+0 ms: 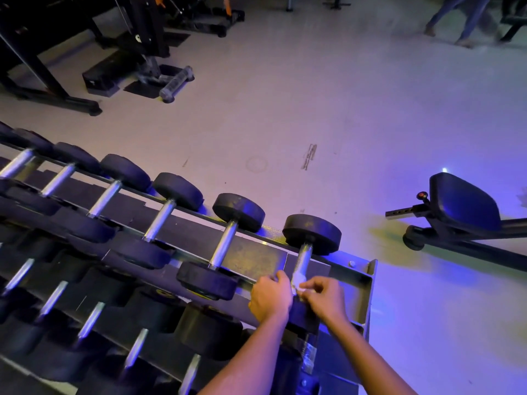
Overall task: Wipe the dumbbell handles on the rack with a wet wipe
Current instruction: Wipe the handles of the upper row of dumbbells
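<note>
The right hand (pixel 325 299) pinches a white wet wipe (pixel 299 280) between thumb and curled fingertips. The wipe is bunched against the near end of the steel handle (pixel 303 260) of the last dumbbell (pixel 312 233) on the rack's top tier. The left hand (pixel 271 299) sits just beside it on the other side of that handle, fingers curled. Whether they grip the wipe, the handle or nothing is hidden by the knuckles. Both hands cover the dumbbell's near head, so only its far head shows, round, matte black and scuffed.

The rack (pixel 368 295) is angled grey metal with a bolted end plate. Its lower tiers are dark and cut off at the frame's bottom and left. More dumbbells (pixel 239 212) lie in a row to the left, with bright cylindrical handles between dull rubbery heads. Below the wrists something clear and crinkled (pixel 309 354) lies on a lower tier, too dim to name.

Beyond is a pale, smudged floor (pixel 285 109) under blue-violet light. A padded black gym seat (pixel 462 206) on a tube frame stands to the right, a grey ribbed roller (pixel 176 82) lies by dark machines, and a person's blurred legs (pixel 462 18) show at the top right
</note>
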